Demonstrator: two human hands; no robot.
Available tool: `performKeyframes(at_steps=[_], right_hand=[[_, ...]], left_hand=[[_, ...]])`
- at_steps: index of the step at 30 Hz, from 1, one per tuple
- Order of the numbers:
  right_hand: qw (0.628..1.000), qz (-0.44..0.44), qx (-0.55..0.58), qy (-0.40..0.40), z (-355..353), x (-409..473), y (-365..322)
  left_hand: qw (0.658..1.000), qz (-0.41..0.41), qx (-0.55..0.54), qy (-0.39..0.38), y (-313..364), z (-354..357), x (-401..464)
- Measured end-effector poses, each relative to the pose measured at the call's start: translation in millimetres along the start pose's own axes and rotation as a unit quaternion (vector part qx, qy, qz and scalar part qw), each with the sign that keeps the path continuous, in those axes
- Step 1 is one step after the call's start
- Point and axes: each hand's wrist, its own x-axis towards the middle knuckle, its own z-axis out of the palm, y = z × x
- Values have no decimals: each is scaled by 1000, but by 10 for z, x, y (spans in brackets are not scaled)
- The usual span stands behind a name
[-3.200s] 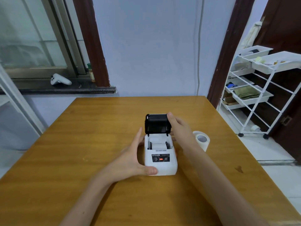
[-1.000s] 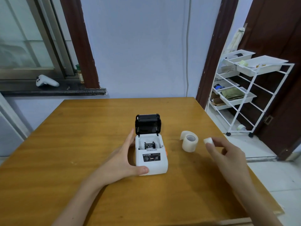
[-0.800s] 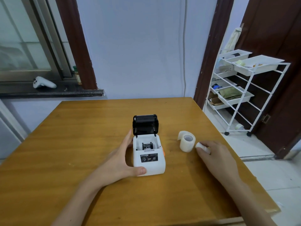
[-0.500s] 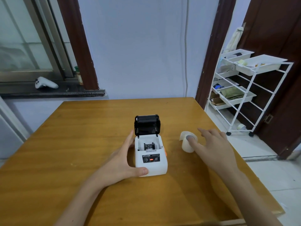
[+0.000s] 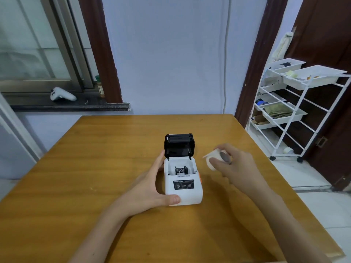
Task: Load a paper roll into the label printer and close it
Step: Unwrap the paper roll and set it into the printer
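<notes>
A small white label printer [image 5: 183, 188] stands mid-table with its black lid [image 5: 179, 144] tipped up and back. Its paper bay [image 5: 181, 169] is open, and I see only a dark spindle inside. My left hand [image 5: 152, 188] cups the printer's left side, thumb pressed on its front lower corner. To the printer's right, my right hand [image 5: 235, 164] grips a white paper roll [image 5: 213, 158] slightly above the table, with a loose paper end sticking out to the left. My fingers hide part of the roll.
The wooden table [image 5: 95, 186] ends close on the right. Beyond that edge stands a white wire trolley [image 5: 296, 111] with trays. A white controller [image 5: 61, 94] lies on the dark window sill at the back left.
The small old roll went from the printer's bay to the right and left my right hand. That hand then reached the larger roll and now grips it, raised off the table.
</notes>
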Motion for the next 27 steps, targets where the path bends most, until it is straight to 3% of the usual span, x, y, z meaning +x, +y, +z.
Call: performKeyframes(at_steps=[2,4,9,12,15,20,27], right_hand=[[991,-4,132,-25,57,-35,-89],[981,-13,189,-53,133,-43,-160],[987,-83,128,-48,285,32,-154],[988,-124,82,-50,328,39,-139],[986,-131,83,-56,385,36,-172],[983,-139,94,-68,411,46,-182],[972,-59,195,-116,333,96,-152]], left_hand=[[1000,6,-11,1,2,4,6],[1000,14,-26,3,14,-1,10],[997,0,-61,44,42,-30,-13],[987,4,-37,153,41,-9,27],[968,72,9,241,117,-11,107],[973,105,24,205,309,78,234],[970,114,-26,214,309,139,289]])
